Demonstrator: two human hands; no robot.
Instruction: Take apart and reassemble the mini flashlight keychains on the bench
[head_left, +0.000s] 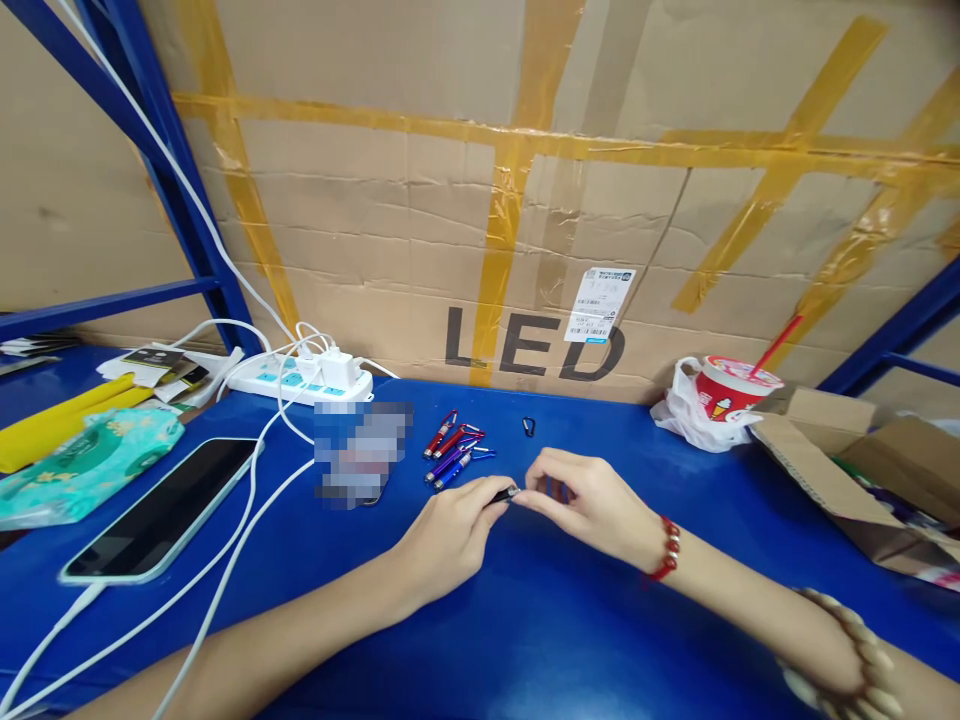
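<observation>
So a small black cylinder (499, 495) is being held just about mid-table, over the blue tabletop (600, 640), with its body pinched between the thumb and fingers of the left hand (446, 535). The right hand (604, 505) is curled, thumb tip right at the silvery end; whether that end is actually gripped or only touched can't be told. Just beyond, a little to the left, some red, purple and blue metallic tubes with clips (455, 462) are bunched together, and a loose black carabiner (529, 427) is seen farther back. As for writing, "LED" is printed in big black letters (532, 345) on the taped cardboard (360, 260) at the far side, with a white barcode label (600, 305) stuck partly over the D; its fine print is too small to be read. On the far right, an ice-cream cone is pictured on the red cup (727, 392), partly wrapped in a white plastic bag (679, 405).
</observation>
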